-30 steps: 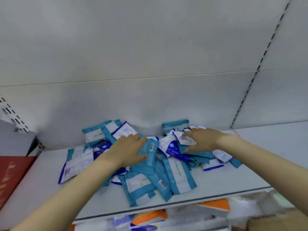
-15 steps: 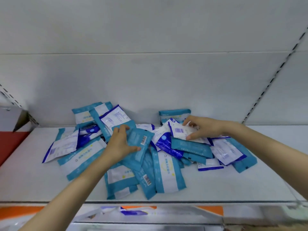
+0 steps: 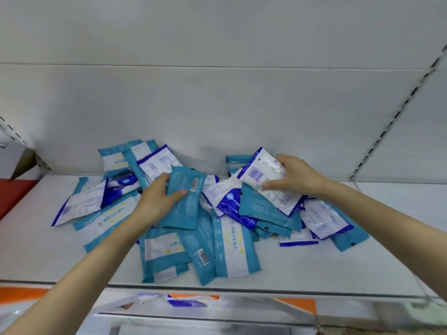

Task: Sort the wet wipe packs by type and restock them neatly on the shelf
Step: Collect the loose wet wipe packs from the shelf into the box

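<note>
Both hands have lifted packs off the heap: left hand grips a teal pack at frame centre, right hand holds a white pack right of centre, above the mixed pile on the white shelf.

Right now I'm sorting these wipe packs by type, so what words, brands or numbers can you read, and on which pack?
No text reads clearly enough to quote.
Teal pack in the left hand: barcode, digits too small.
White pack in the right hand: purple barcode and fine print, blurred.
Teal-and-white pack at the shelf front: characters beside a yellow ring, too blurred.
</note>
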